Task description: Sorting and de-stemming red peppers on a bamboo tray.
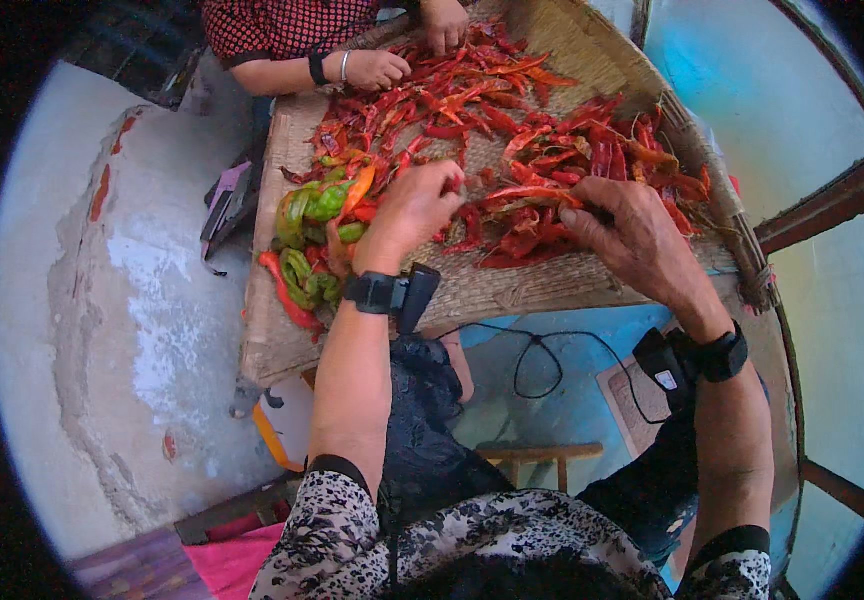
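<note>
A large woven tray [512, 295] holds many dried red chili peppers [542, 235] in loose heaps. My left hand [414, 208] is over the middle of the tray, its fingers pinched on a bit of red chili pepper [455, 184], of which little shows. To the right, my right hand [634, 238] has thumb and fingers closed on a long red chili pepper [532, 193] at the edge of the right-hand heap. Left of my left wrist lie green peppers [326, 203], with a few orange and red ones among them.
Across the tray, another person's hands [377, 70] reach into the far heap. A raised wooden rim [697, 135] bounds the tray on the right. A black cord [540, 345] hangs below the near edge, above a wooden stool [542, 453]. A worn wall [142, 270] stands left.
</note>
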Motion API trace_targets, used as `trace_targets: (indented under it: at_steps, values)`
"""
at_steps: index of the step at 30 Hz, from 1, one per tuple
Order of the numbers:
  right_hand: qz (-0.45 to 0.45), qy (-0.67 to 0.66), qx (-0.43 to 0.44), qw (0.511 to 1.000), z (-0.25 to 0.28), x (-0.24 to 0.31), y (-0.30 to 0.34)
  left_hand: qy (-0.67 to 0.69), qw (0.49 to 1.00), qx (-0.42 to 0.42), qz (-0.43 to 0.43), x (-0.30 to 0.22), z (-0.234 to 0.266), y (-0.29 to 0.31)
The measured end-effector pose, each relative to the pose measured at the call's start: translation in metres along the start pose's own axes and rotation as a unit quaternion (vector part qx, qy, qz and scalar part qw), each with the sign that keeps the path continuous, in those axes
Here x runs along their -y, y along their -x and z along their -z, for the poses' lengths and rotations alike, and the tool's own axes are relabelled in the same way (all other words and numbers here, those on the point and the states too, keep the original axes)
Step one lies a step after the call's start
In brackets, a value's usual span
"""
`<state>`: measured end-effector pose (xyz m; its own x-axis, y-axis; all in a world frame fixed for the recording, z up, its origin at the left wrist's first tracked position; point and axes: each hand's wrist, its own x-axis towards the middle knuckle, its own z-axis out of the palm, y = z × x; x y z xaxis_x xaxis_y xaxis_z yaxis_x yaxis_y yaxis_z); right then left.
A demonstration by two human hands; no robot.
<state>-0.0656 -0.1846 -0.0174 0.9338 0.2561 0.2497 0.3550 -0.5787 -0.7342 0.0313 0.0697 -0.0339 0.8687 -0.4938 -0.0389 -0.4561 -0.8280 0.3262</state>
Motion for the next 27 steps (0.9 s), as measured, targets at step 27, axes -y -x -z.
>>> trace_targets:
  at_steps: [27]
  values:
    - [-0.177,-0.408,-0.049,0.894,-0.012,-0.001,-0.004,0.331,0.939,-0.011,-0.09,-0.072,-0.018,0.007]
